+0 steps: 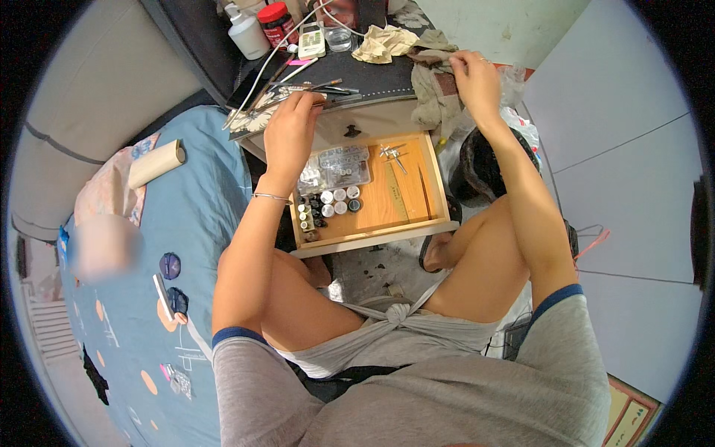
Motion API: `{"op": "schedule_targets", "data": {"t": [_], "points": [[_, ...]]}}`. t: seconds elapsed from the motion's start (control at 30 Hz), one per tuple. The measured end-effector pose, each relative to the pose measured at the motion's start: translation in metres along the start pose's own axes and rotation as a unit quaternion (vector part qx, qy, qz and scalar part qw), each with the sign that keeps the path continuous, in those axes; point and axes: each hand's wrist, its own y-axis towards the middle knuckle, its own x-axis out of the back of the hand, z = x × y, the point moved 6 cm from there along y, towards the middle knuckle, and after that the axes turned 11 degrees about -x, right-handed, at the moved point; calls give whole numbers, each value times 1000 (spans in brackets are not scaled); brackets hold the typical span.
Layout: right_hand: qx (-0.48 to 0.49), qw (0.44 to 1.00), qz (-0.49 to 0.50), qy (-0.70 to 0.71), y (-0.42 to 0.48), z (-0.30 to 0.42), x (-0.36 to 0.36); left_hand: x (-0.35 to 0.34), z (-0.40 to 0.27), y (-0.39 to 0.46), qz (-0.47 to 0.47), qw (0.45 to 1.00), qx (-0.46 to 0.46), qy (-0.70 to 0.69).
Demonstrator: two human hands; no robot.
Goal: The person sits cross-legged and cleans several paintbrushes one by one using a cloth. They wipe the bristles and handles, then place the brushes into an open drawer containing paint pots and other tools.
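Note:
My left hand [291, 131] is over the front edge of the dark tabletop, its fingers curled at several thin brushes [329, 84]; whether it grips one is not plain. At the table's right corner my right hand [477, 84] touches a crumpled grey-brown cloth [433, 100] that hangs over the edge, thumb and fingers bent at its upper part. Beside the cloth lies a crumpled yellowish paper or cloth [385, 44]. Below my hands an open wooden drawer [368, 232] holds a clear compartment box [349, 167], small round jars [340, 195], a ruler [395, 193] and thin metal tools [399, 160].
A white pump bottle [247, 33], a red-lidded jar [276, 25] and a glass of clear liquid [338, 39] stand at the back, with a white cable across. A black bin [483, 165] is right of the drawer. A bed with a blue sheet [206, 167] lies left.

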Motion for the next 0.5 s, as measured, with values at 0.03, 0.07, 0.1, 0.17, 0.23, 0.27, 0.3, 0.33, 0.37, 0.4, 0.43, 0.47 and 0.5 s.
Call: {"op": "schedule_targets", "data": {"t": [0.03, 0.07, 0.1, 0.17, 0.23, 0.27, 0.3, 0.33, 0.37, 0.4, 0.43, 0.47, 0.5], "points": [[-16, 999, -18, 21, 4, -4, 3, 1, 0, 1, -8, 1000, 2, -5], [-33, 998, -36, 42, 7, -9, 6, 2, -1, 2, -17, 1000, 4, -10], [-81, 990, -52, 104, 9, -13, 12, 4, -2, 3, -25, 1000, 8, -15], [-176, 955, -83, 224, 11, -22, 22, 8, -3, 4, -49, 997, 32, -54], [-250, 886, -51, 387, 10, -33, 22, 9, -2, 4, -71, 991, 55, -97], [-278, 846, -31, 454, 8, -37, 23, 7, 2, 4, -79, 987, 67, -121], [-305, 799, -11, 518, 6, -36, 26, 7, 3, 4, -87, 983, 79, -144], [-314, 765, 18, 562, 4, -30, 30, 3, 6, 3, -83, 966, 116, -216], [-296, 750, 32, 591, 3, -25, 31, 0, 7, 0, -80, 943, 152, -286], [-276, 734, 44, 618, 3, -18, 34, -3, 6, 0, -75, 913, 186, -355], [-256, 717, 57, 645, 2, -11, 37, -6, 3, 1, -66, 889, 203, -406], [-244, 687, 91, 679, 0, -2, 39, -10, -1, 1, -56, 861, 220, -455], [-230, 653, 125, 711, -4, 19, 46, -12, -4, 1, -47, 830, 236, -503]]}}
